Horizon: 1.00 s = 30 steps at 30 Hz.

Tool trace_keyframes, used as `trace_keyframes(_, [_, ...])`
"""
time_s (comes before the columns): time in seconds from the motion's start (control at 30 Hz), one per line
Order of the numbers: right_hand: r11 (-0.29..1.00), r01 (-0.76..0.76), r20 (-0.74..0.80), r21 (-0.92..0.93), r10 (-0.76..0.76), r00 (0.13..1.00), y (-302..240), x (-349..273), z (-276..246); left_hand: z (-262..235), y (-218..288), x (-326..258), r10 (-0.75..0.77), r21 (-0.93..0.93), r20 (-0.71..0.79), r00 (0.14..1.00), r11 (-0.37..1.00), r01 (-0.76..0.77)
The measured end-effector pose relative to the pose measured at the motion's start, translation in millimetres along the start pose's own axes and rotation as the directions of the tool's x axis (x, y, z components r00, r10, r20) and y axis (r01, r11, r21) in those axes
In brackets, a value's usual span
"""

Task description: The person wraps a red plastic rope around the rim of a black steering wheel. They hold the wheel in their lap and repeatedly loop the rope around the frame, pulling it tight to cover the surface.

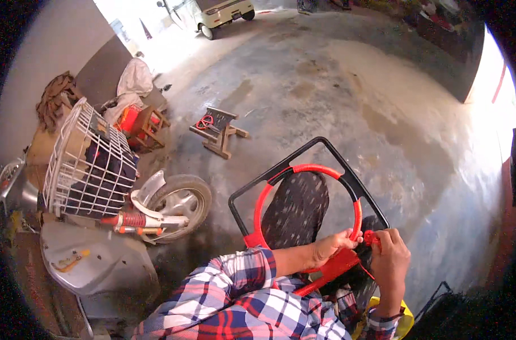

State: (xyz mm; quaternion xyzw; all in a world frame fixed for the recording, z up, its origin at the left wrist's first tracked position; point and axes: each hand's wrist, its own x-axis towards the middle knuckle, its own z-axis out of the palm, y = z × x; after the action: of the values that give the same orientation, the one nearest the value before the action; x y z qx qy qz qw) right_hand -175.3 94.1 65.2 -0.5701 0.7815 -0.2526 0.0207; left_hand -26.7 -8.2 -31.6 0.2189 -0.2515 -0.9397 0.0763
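Note:
A black metal frame (336, 150) with a round ring (263, 205) inside it rests over my lap. Red strip is wound around much of the ring, while short stretches remain black. My left hand (330, 248) is closed on the ring's lower right part, fingers pinched around the red winding. Just beside it, my right hand (390, 256) pinches a small red bundle of strip (371, 237). A thin red strand hangs between the hands. Below the ring, a wider red panel (340, 265) is partly covered by my left hand and sleeve.
A motorbike with a white wire basket (91, 164) and front wheel (184, 207) stands at left. A low wooden stool (219, 127) carrying red-handled scissors (204, 122) is ahead. Something yellow (406, 324) sits under my right forearm. A three-wheeled vehicle (221, 14) stands far back.

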Motion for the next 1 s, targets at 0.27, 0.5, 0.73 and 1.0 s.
trace_keyframes(0.27, [0.988, 0.111, 0.051, -0.111, -0.106, 0.993, 7, 8, 14, 1, -7, 4, 0.083, 0.058, 0.034, 0.996, 0.995, -0.085])
trace_keyframes(0.5, [0.986, 0.150, 0.096, -0.066, -0.144, 0.985, -4, 9, 21, 9, 2, -4, 0.108, 0.020, 0.098, 0.989, 0.994, -0.111])
trace_keyframes(0.73, [0.989, 0.129, 0.131, -0.073, -0.118, 0.984, -1, 7, 24, 7, -1, -3, 0.157, 0.056, 0.131, 0.979, 0.985, -0.165])
trace_keyframes(1.0, [0.991, 0.105, 0.137, -0.086, -0.093, 0.986, -2, 9, 20, 10, 3, -5, 0.132, 0.021, 0.158, 0.979, 0.990, -0.137])
